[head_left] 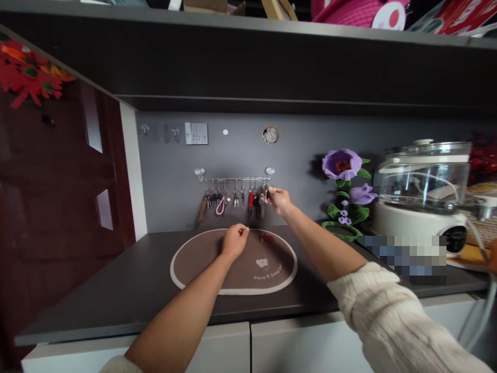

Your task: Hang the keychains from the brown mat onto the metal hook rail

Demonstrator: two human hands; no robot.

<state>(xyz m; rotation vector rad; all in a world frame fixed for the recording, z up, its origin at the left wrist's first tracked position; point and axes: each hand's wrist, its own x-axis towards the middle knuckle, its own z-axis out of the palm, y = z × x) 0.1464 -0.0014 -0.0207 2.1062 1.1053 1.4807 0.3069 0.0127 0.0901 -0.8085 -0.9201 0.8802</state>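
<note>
My right hand (280, 200) is raised to the right end of a clear hook rail (235, 179) on the grey wall. Its fingers are closed on a bunch of keys (266, 195) at the last hook. Several other key bunches hang along the rail, among them one with a pink loop strap (220, 206), one with a red tag (251, 200) and one with a brown strap (202, 209). Over the brown oval mat (202, 264), my left hand (235, 241) is closed with its fingers curled; whatever it may hold is hidden. A small dark red object (266, 238) lies on the mat beside it.
Purple artificial flowers (342, 165) and a white appliance with a clear top (419, 217) stand on the dark counter (135, 280) at right. A loaded shelf (248, 62) overhangs it. A dark red door (66, 207) is at left. Wall switches (196, 133) sit above the rail.
</note>
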